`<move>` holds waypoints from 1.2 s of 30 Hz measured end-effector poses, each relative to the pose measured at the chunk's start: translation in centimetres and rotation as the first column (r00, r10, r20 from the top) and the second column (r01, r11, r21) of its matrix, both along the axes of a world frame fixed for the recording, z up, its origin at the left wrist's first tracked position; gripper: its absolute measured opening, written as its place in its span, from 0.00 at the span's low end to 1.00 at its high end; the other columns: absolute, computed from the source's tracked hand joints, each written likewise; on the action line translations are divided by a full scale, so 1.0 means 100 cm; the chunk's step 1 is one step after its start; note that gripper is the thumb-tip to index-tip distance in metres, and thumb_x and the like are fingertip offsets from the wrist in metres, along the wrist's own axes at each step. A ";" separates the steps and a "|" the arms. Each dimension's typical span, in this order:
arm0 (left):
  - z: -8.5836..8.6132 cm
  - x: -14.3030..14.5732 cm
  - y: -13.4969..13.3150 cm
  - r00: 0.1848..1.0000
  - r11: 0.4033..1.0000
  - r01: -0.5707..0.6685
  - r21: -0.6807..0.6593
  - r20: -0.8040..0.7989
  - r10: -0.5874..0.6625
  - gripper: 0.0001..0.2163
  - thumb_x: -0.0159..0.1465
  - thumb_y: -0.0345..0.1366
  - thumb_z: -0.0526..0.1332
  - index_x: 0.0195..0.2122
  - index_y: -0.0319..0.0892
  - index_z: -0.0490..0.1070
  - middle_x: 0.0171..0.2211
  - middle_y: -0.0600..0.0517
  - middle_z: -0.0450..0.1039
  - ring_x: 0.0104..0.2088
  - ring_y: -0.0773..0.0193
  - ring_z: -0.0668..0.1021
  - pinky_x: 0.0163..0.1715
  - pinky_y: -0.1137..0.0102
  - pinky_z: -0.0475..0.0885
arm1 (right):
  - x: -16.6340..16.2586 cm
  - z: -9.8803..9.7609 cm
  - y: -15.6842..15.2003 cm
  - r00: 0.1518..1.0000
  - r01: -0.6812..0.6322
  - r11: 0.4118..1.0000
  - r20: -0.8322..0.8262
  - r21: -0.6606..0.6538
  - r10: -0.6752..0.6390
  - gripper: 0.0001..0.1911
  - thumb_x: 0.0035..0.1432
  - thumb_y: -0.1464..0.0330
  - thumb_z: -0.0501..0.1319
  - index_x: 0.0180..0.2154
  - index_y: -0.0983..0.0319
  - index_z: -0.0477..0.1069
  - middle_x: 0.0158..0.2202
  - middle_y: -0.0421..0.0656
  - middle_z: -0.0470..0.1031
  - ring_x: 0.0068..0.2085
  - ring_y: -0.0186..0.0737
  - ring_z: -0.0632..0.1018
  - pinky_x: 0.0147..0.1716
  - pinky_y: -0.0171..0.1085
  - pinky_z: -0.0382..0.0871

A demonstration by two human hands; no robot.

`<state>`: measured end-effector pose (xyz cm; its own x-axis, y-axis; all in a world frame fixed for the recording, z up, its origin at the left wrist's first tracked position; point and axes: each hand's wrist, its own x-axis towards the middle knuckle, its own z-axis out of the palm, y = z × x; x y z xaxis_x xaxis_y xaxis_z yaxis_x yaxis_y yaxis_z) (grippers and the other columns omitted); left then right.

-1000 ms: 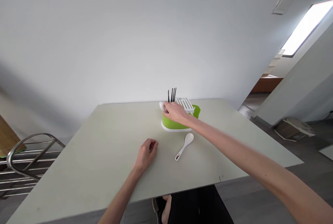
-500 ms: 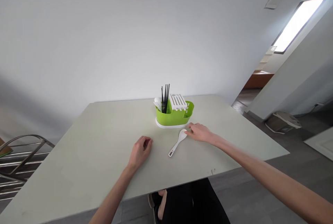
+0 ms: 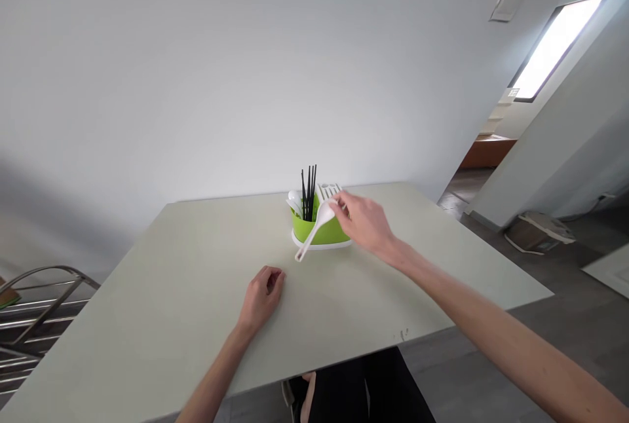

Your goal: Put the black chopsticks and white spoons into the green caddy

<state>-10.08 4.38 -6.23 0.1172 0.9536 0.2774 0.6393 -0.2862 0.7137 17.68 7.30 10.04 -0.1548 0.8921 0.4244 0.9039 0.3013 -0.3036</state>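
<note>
My right hand (image 3: 364, 221) pinches a white spoon (image 3: 323, 215) by its bowl and holds it above the table, handle pointing down and left. Behind the spoon stands a green utensil caddy (image 3: 325, 234) on a white base, partly hidden by the spoon and my fingers. Several black chopsticks (image 3: 309, 194) stand upright in the caddy's left part, beside white spoons (image 3: 295, 200). A white slotted rack (image 3: 328, 190) tops its middle. My left hand (image 3: 262, 293) rests on the table with fingers curled; whether anything is inside them is hidden.
The pale table (image 3: 187, 279) meets a plain wall (image 3: 236, 82) at its back edge. At the left is a metal rack (image 3: 44, 312). A bin-like box (image 3: 538, 232) stands on the floor at the right.
My right hand has closed on the spoon and lifted it off the table, up and to the left in front of the caddy. My left hand has stayed on the table.
</note>
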 end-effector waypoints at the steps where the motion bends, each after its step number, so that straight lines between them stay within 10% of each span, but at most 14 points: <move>1: 0.000 0.000 0.000 1.000 1.000 0.000 0.000 0.001 0.000 0.15 0.70 0.50 0.55 0.35 0.46 0.72 0.32 0.50 0.76 0.31 0.60 0.75 0.31 0.66 0.69 | -0.001 0.015 0.003 0.999 0.029 0.995 0.012 0.091 -0.030 0.17 0.78 0.61 0.48 0.51 0.57 0.73 0.43 0.45 0.84 0.39 0.43 0.81 0.32 0.36 0.59; 6: -0.001 0.000 -0.001 1.000 1.000 0.009 -0.005 0.008 -0.009 0.15 0.71 0.49 0.54 0.35 0.46 0.72 0.34 0.50 0.76 0.32 0.60 0.75 0.32 0.66 0.69 | -0.016 0.036 0.025 0.971 0.000 0.972 0.234 0.233 -0.056 0.22 0.79 0.64 0.42 0.52 0.60 0.74 0.45 0.50 0.83 0.43 0.46 0.80 0.32 0.38 0.55; 16: -0.005 -0.003 0.000 1.000 1.000 0.030 0.007 0.009 -0.030 0.14 0.71 0.47 0.54 0.36 0.46 0.72 0.33 0.50 0.75 0.32 0.60 0.74 0.33 0.65 0.70 | -0.056 -0.023 0.052 0.804 -0.236 0.967 0.578 0.097 0.138 0.19 0.70 0.81 0.50 0.51 0.64 0.75 0.42 0.52 0.82 0.47 0.51 0.77 0.45 0.44 0.66; 23: -0.005 -0.003 -0.003 0.999 0.999 0.041 -0.001 0.018 -0.041 0.14 0.72 0.47 0.53 0.36 0.45 0.72 0.33 0.50 0.74 0.32 0.61 0.74 0.34 0.66 0.69 | -0.055 -0.036 0.055 0.838 -0.304 0.941 0.513 0.150 0.188 0.12 0.75 0.70 0.54 0.48 0.64 0.76 0.40 0.51 0.82 0.47 0.53 0.76 0.52 0.49 0.67; 30: -0.006 -0.002 -0.002 0.998 0.998 0.063 -0.021 0.011 -0.063 0.14 0.72 0.47 0.53 0.37 0.45 0.72 0.35 0.49 0.75 0.34 0.60 0.75 0.35 0.65 0.70 | 0.001 -0.054 0.047 0.948 -0.215 0.929 0.293 0.300 0.124 0.28 0.73 0.60 0.58 0.69 0.60 0.62 0.70 0.54 0.64 0.70 0.59 0.63 0.66 0.57 0.61; 36: -0.004 -0.002 -0.001 0.998 0.998 0.058 -0.021 -0.018 -0.058 0.15 0.73 0.48 0.53 0.37 0.45 0.72 0.35 0.50 0.75 0.34 0.60 0.75 0.35 0.65 0.70 | 0.013 -0.061 0.053 0.943 -0.174 0.960 0.319 0.218 0.098 0.25 0.78 0.59 0.48 0.69 0.61 0.64 0.71 0.52 0.65 0.72 0.55 0.63 0.67 0.55 0.63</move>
